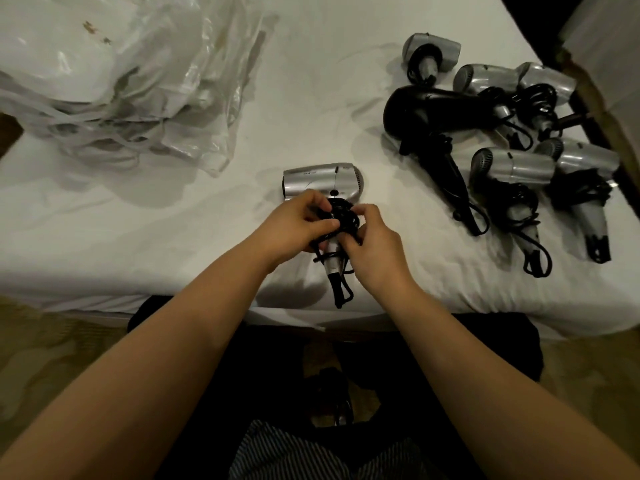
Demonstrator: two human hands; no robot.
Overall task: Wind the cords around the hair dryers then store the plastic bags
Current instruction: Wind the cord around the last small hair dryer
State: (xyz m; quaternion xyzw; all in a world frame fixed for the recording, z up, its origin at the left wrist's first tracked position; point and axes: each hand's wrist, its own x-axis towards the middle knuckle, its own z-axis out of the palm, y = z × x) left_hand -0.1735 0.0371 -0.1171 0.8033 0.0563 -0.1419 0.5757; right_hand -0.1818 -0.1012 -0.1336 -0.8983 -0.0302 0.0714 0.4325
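Both hands work at a silver folding hair dryer (pixel 320 181) lying near the front edge of a white-sheeted bed (pixel 311 81). The left hand (pixel 294 223) and right hand (pixel 375 251) each pinch the black cord (pixel 341 216) bundled round its handle. At ten o'clock lies a heap of clear plastic bags (pixel 138 81); at two o'clock, well apart, a cluster of silver hair dryers (pixel 512 168) and one large black hair dryer (pixel 429 109), cords wound.

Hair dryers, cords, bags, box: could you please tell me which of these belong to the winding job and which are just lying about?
Job in hand:
silver hair dryer
black cord
left hand
right hand
plastic bags
wound dryers

Lying about:
cardboard box
white sheet
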